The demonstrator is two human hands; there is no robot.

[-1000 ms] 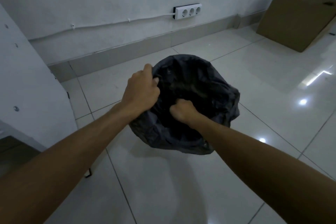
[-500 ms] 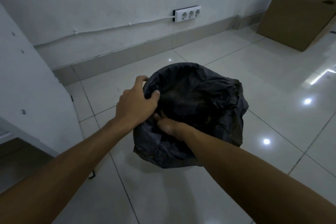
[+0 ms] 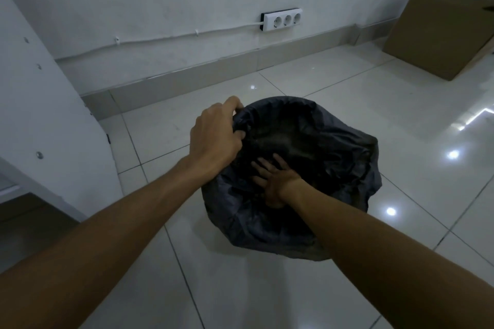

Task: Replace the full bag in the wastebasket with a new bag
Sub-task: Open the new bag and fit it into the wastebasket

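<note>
Head view: the dark bag (image 3: pixel 344 168) lines the wastebasket, which stands on the tiled floor (image 3: pixel 334 83) near the wall; the bag's edge is folded over the rim and covers the basket fully. The left hand (image 3: pixel 216 139) has its fingers closed on the bag's rim at the far-left side. The right hand (image 3: pixel 275 181) is inside the bag, fingers spread apart and pressed flat on the plastic. A cardboard box (image 3: pixel 438 32) stands well apart, at the right.

Dim, glare-spotted floor (image 3: pixel 347 93) (wide-angle bowing)
</note>
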